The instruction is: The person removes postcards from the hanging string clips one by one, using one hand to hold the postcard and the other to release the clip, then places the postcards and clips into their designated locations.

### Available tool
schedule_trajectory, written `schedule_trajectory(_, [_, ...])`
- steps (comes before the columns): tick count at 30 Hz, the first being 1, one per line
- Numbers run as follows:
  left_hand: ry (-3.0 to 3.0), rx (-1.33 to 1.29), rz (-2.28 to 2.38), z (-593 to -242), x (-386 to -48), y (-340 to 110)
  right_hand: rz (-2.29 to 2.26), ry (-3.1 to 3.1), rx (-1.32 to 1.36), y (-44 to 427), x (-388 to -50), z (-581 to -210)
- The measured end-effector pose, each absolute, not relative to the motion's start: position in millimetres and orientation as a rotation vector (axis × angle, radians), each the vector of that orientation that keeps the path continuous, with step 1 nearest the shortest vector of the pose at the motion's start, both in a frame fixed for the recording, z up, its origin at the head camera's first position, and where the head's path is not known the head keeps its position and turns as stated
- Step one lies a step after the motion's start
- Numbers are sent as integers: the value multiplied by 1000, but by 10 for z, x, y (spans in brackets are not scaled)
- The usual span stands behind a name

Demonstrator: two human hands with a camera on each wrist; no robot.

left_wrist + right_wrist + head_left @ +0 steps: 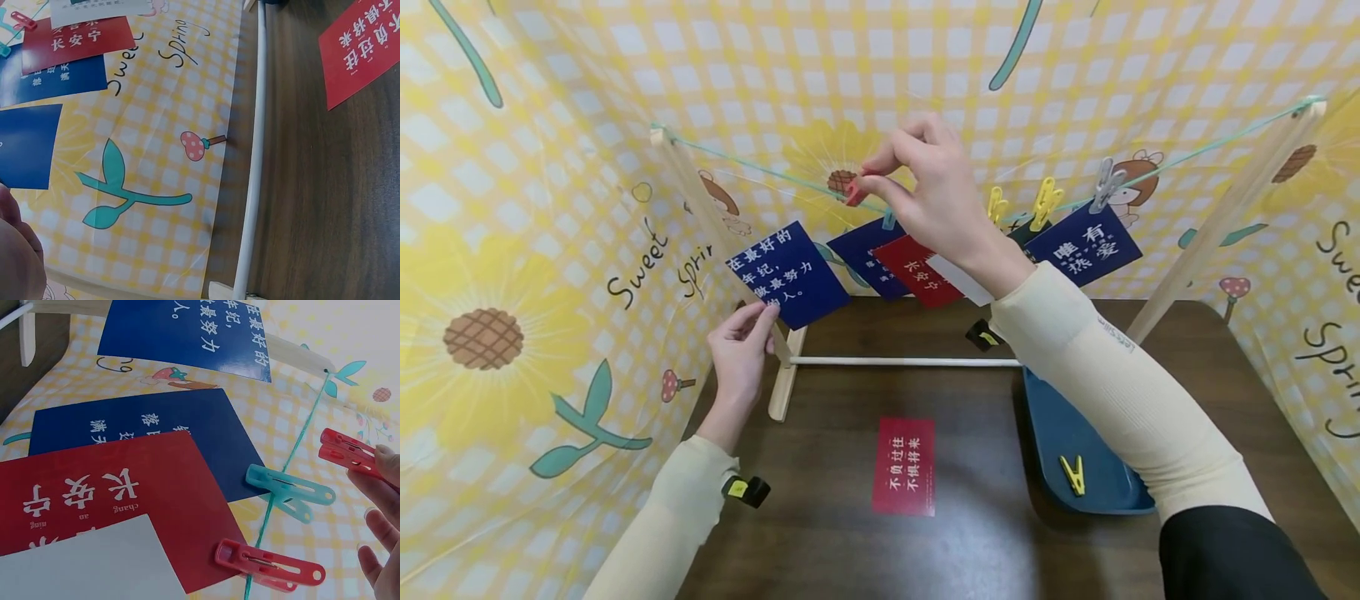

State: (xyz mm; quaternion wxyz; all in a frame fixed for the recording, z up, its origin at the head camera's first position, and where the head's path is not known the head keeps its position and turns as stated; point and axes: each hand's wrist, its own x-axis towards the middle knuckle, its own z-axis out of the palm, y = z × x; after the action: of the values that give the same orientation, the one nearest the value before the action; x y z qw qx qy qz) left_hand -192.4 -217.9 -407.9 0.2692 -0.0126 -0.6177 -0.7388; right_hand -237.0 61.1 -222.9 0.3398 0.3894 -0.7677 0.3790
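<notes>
My left hand (739, 354) pinches a blue card (793, 277) with white writing by its lower edge, near the left post. Up by the green string (752, 169), my right hand (942, 192) holds a red clothespin (349, 451) between thumb and fingers. That clothespin is apart from the string in the right wrist view. Beyond the held card, a teal clothespin (287, 484) fixes another blue card (150, 422) to the string. Another red clothespin (265, 564) grips a red card (187, 487), partly covered by a white card (106, 565).
A wooden frame with a left post (696, 192) and right post (1225, 217) carries the string; a white rod (902, 362) runs low across it. One red card (904, 467) lies on the brown table (820, 500). A yellow clothespin (1073, 476) lies in the blue tray (1045, 433).
</notes>
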Motion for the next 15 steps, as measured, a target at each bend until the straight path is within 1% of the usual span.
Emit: schedule_trajectory(15, [-1706,-57,-2015,-4103,-1786,-2127,977,-2088,985,883,-2172,-2358])
